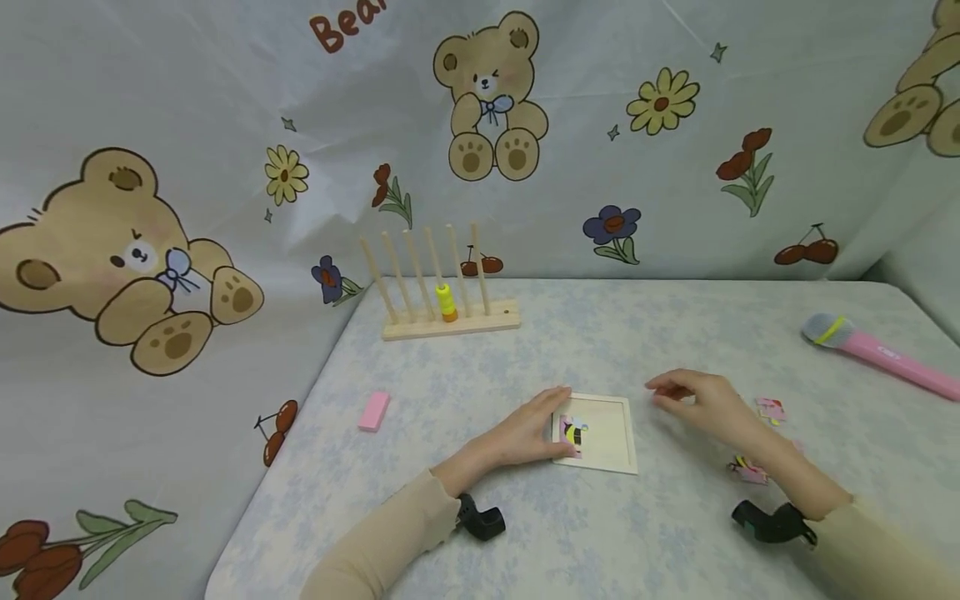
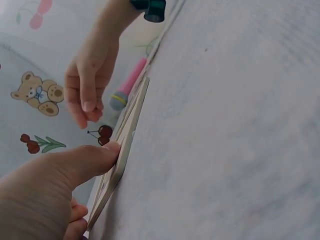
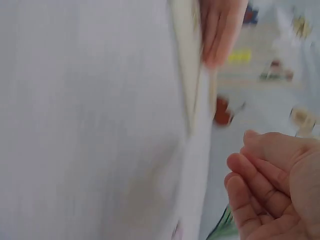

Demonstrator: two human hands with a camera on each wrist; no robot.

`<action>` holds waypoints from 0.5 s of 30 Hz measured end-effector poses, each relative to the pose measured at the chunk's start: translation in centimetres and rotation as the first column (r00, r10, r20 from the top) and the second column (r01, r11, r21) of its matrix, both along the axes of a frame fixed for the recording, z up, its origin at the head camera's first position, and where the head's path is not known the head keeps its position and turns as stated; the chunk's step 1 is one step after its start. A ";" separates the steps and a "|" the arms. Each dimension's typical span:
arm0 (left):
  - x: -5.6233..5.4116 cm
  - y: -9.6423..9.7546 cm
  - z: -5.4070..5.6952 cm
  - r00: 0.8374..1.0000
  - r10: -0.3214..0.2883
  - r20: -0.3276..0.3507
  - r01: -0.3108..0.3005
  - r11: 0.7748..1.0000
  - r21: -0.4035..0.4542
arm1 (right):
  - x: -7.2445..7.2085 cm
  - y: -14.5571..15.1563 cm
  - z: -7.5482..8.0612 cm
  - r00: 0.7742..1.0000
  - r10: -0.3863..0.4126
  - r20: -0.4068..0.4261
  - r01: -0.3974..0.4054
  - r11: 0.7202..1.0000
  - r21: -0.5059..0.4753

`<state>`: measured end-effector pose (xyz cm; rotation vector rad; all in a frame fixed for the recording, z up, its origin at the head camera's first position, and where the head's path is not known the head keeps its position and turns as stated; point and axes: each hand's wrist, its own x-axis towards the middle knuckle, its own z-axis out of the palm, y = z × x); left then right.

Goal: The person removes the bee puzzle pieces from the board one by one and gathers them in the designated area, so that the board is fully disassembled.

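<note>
A shallow square wooden puzzle tray (image 1: pixel 609 433) lies on the table, with a bee-pictured puzzle piece (image 1: pixel 573 435) set along its left side. My left hand (image 1: pixel 527 429) grips the tray's left edge, thumb at the near corner and fingers at the far one. In the left wrist view the thumb (image 2: pixel 102 157) presses on the tray's rim (image 2: pixel 131 132). To the right of the tray my right hand (image 1: pixel 701 406) hovers above the table, fingers loosely bent. The right wrist view shows nothing between those fingers (image 3: pixel 255 187).
Loose puzzle pieces (image 1: pixel 750 472) lie beneath and beside the right forearm, another piece (image 1: pixel 771 408) farther back. A pink toy microphone (image 1: pixel 885 354) rests at far right. At the back left stands a wooden peg rack (image 1: pixel 480 318) with yellow and orange beads; a pink block (image 1: pixel 373 412) lies nearer.
</note>
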<state>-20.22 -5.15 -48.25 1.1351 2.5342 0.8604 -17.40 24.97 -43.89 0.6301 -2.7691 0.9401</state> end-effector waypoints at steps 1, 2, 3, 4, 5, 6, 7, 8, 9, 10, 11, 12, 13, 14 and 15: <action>-0.1 -0.1 0.1 1.000 0.003 0.002 -0.003 1.000 0.002 | 0.3 -1.1 0.2 1.000 0.023 0.018 -0.022 0.999 -0.027; -0.1 -0.2 0.1 1.000 0.003 0.004 -0.003 1.000 0.005 | 0.5 -2.2 0.3 0.998 0.046 0.043 -0.044 0.997 -0.057; -0.1 -0.2 0.1 1.000 0.002 0.007 -0.003 1.000 0.010 | 0.7 -3.1 0.3 0.996 0.065 0.063 -0.059 0.995 -0.080; -0.1 -0.3 0.1 1.000 -0.001 0.013 0.001 1.000 0.019 | 0.9 -4.0 0.3 0.993 0.082 0.086 -0.073 0.992 -0.105; -0.1 -0.3 0.1 1.000 -0.007 0.020 0.006 1.000 0.025 | 1.1 -4.8 0.2 0.989 0.100 0.107 -0.086 0.988 -0.127; -0.1 -0.4 0.1 1.000 -0.012 0.026 0.011 1.000 0.029 | 1.2 -5.5 0.1 0.986 0.118 0.121 -0.100 0.984 -0.148; -0.1 -0.5 0.1 0.999 -0.018 0.033 0.017 0.999 0.032 | 1.4 -6.2 -0.2 0.983 0.133 0.129 -0.112 0.980 -0.164; -0.1 -0.5 0.0 0.999 -0.021 0.038 0.019 0.999 0.030 | 1.5 -6.8 -0.4 0.982 0.144 0.126 -0.121 0.978 -0.170; -0.1 -0.6 0.0 0.999 -0.024 0.040 0.023 0.999 0.026 | 1.6 -7.3 -0.7 0.982 0.150 0.115 -0.130 0.977 -0.169; -0.1 -0.7 -0.1 0.999 -0.027 0.039 0.026 0.999 0.020 | 1.7 -7.8 -1.0 0.983 0.154 0.099 -0.136 0.977 -0.166; -0.1 -0.7 -0.1 0.999 -0.029 0.039 0.028 1.000 0.014 | 1.7 -8.2 -1.4 0.985 0.156 0.073 -0.143 0.976 -0.163; -0.1 -0.8 -0.1 0.999 -0.032 0.036 0.032 0.999 0.008 | 1.7 -8.5 -1.7 0.987 0.155 0.038 -0.147 0.977 -0.155; -0.2 -0.9 0.0 0.999 -0.035 0.031 0.035 0.999 0.004 | 1.8 -8.8 -2.0 0.988 0.152 0.009 -0.149 0.978 -0.149; -0.3 -1.0 0.0 0.999 -0.040 0.025 0.040 0.999 0.003 | 1.7 -9.0 -2.3 0.989 0.149 -0.023 -0.151 0.978 -0.142; -0.3 -1.0 0.1 0.999 -0.045 0.021 0.045 0.999 0.006 | 1.7 -9.2 -2.5 0.988 0.145 -0.047 -0.151 0.979 -0.140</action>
